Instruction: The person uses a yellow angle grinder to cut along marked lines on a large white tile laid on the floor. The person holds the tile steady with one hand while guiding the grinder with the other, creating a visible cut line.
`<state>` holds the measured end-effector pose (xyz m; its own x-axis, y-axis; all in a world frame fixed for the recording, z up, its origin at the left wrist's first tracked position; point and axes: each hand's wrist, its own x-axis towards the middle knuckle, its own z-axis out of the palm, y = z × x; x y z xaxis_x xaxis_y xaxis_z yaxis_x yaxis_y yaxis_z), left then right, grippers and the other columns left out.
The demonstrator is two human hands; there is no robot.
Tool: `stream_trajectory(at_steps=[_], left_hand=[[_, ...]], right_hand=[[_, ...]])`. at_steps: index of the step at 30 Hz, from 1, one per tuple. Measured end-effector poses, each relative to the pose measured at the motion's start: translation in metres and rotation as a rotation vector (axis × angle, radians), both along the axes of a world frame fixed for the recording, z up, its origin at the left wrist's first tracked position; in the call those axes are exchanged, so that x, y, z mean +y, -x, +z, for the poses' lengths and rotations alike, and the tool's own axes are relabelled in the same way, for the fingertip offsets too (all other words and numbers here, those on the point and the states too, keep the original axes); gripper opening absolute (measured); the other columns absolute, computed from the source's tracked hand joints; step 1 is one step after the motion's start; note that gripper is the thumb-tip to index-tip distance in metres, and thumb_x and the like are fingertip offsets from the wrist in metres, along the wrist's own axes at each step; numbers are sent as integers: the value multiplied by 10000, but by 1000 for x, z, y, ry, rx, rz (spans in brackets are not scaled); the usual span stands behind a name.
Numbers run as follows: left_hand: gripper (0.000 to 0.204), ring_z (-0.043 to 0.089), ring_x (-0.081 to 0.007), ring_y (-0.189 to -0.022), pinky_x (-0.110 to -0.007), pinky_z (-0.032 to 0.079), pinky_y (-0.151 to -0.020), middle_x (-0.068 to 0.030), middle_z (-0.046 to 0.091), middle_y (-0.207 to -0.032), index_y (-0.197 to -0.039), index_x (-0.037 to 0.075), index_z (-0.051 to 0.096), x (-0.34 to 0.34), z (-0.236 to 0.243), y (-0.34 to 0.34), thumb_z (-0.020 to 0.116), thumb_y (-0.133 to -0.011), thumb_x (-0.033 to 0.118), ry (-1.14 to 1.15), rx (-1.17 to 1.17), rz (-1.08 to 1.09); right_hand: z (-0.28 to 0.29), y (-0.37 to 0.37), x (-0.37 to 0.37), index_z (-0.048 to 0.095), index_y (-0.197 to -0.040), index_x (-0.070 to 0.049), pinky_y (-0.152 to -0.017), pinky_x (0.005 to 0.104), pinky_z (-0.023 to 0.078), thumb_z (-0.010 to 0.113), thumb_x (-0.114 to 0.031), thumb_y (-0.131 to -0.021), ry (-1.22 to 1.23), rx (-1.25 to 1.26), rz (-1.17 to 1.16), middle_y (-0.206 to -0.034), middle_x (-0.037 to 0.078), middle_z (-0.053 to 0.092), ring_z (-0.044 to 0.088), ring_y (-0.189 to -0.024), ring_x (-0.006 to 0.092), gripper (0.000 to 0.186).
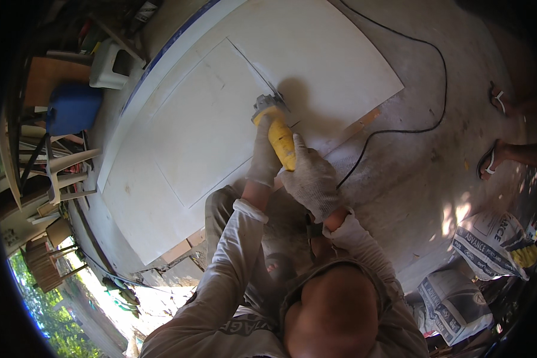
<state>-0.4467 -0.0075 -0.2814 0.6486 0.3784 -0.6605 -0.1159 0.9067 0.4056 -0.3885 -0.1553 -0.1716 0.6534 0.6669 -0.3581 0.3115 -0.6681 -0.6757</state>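
Observation:
My left hand [265,154], in a pale knit glove, grips the front part of a yellow angle grinder [283,142] with a grey metal head. Behind it, my right hand [310,182], gloved the same way, wraps around the tool's body. The grinder's head is over a large off-white board [346,48], low on the floor, at the lower end of a dark straight groove [250,65]. Thin lines mark a rectangle on the board's face. Whether the disc touches the board is hard to tell.
A black cord [423,129] loops across the concrete floor at right. Another person's feet in sandals [496,156] stand there. Printed paper sacks [480,241] lie lower right. Chairs, a blue plastic container [71,107] and wood scraps crowd the left.

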Motion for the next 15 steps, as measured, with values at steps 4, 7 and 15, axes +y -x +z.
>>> stream_trajectory(at_steps=[4,7,15], left_hand=[[555,724,-235,-930,-402,639,-823,-86,699,-1084,-1312,105,604,0,1,1,700,-1021,567,-12,16,8],[564,725,-238,-929,-403,640,-821,-85,699,-1084,-1311,107,605,0,1,1,707,-1015,575,-10,30,5],[594,724,-231,-931,-384,637,-819,-84,698,-1090,-1335,104,596,1,-1,4,685,-1020,600,12,10,-34]], right_hand=[[-1,2,1,456,-1590,-37,-928,500,606,804,-255,-839,-12,-25,-5,-1123,221,735,752,-1027,395,856],[-3,2,2,456,-1591,-38,-917,503,608,803,-249,-836,20,-24,9,-1118,218,736,755,-1013,394,858],[0,-1,2,438,-1599,-22,-936,509,598,800,-269,-829,29,28,21,-1156,235,719,742,-1047,402,886]])
